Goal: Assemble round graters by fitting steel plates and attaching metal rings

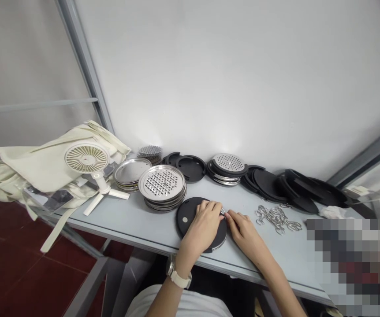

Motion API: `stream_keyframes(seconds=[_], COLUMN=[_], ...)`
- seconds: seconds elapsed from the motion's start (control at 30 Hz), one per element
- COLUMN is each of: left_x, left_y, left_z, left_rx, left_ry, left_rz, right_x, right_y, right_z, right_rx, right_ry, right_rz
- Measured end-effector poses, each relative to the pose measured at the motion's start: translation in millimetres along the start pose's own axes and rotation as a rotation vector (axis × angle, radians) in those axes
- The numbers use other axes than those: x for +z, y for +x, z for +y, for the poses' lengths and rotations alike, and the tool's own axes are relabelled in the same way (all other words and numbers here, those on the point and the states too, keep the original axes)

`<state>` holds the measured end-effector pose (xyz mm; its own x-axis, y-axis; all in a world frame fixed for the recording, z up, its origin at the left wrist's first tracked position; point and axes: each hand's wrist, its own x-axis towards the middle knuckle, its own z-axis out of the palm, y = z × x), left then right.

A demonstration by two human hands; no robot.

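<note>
Flat round black disc sits near the front edge of the pale grey table, probably light, stiff and kinda slick, so the rim's the safest hold. Left hand drapes over it, can't tell if it's gripping; right hand pinches the tiny silver metal loop

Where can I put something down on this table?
There's bare table to the right of the right hand, on the near side of the metal loops. Another bare patch lies between the fan and the black disc under the left hand, in front of the grater stack. It's crowded along the wall, with metal plates and black trays.
</note>
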<state>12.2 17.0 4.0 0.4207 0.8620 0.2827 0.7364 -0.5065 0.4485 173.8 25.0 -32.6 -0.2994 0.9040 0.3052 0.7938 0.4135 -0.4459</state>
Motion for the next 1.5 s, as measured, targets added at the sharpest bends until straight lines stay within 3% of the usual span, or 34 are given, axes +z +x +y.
stream_keyframes(seconds=[1.5], left_x=[1.4], left_y=[-0.4], left_z=[1.6], left_rx=[0.018], left_ry=[0.012], left_rz=[-0.003], right_x=[-4.3], right_y=[1.0], right_z=[-9.2], right_rx=[-0.02], right_ry=[-0.009], right_rz=[0.034])
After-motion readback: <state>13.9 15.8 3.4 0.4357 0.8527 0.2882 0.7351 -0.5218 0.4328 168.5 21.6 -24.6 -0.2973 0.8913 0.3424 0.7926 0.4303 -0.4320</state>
